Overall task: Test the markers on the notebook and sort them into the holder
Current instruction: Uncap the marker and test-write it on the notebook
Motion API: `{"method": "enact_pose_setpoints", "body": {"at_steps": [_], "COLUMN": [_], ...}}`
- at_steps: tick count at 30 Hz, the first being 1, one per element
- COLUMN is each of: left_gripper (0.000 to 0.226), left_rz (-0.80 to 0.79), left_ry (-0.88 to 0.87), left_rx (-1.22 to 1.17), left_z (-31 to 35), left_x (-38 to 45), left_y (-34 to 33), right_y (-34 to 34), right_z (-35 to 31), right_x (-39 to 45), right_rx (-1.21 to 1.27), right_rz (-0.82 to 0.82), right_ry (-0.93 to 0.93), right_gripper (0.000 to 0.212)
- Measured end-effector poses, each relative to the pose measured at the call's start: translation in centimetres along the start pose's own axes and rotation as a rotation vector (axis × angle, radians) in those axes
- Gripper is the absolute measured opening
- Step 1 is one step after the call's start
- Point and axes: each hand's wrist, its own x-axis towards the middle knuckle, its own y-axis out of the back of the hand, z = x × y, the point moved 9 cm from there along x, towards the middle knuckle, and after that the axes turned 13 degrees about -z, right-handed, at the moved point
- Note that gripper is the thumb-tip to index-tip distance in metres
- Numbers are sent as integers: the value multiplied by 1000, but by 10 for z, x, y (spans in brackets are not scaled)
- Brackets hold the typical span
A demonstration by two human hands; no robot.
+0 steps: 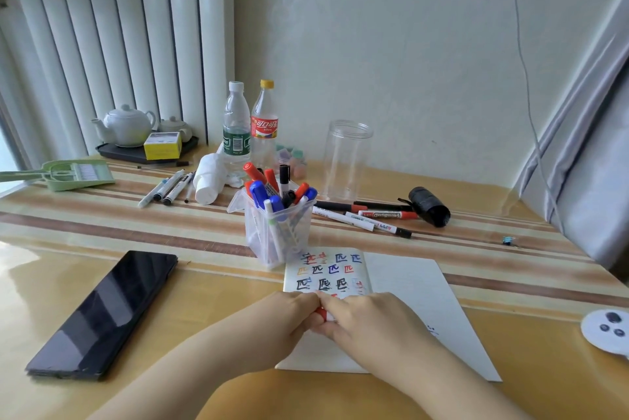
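Both hands meet over the lower part of the open white notebook (pixel 408 290), fingers curled around a red-and-white marker (pixel 322 314) held between them: the left hand (pixel 282 321) grips one end, the right hand (pixel 367 321) the other, and only a short red and white stretch of it shows between the knuckles. Whether the cap is on cannot be told. Just beyond the fingertips, the notebook's left page carries rows of red, blue, black and orange test marks. Further ahead of the hands, touching the notebook's top edge, stands the clear plastic holder (pixel 277 235), filled with red, blue and black markers. Beyond the right hand, several loose markers (pixel 367 217) lie on the striped tabletop (pixel 136 225). A black phone (pixel 105 314) lies left of the left hand.
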Motion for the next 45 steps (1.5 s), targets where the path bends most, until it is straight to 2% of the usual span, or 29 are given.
{"method": "enact_pose_setpoints", "body": {"at_steps": [4,7,10,13,15,17,31,35,39,41,45], "left_gripper": [19,25,23,20,21,22,22,29,30,27,16], "left_rz": [-24,-32,-37,-51,-72,-93,-173,-151,-108,-55,124], "left_ry": [50,40,50,45,42,46,41,83,124,168,226], "left_rx": [-6,-58,-107,-151,-159,-163,-101,-79,-64,-88,-138], "left_z": [-1,4,2,-5,-7,-8,-8,-15,-20,-28,-42], "left_x": [0,1,0,-3,-3,-1,-2,-5,-4,-6,-15], "left_y": [3,5,3,-4,-9,-13,-12,-9,-3,3,22], "right_y": [2,10,7,4,5,6,-2,-13,3,0,5], "right_z": [-8,-19,-20,-19,-16,-15,-17,-5,5,17,47], "right_x": [-4,-7,-8,-12,-13,-12,-10,-5,2,-2,-13], "right_rx": [-63,-162,-155,-118,-85,-82,-61,-67,98,371,801], "right_rz": [134,162,163,154,144,137,98,-20,-111,-240,-243], "right_ry": [95,140,155,192,166,127,141,106,-9,-94,-179], "right_gripper": [20,32,33,6,22,28,32,44,57,59,47]}}
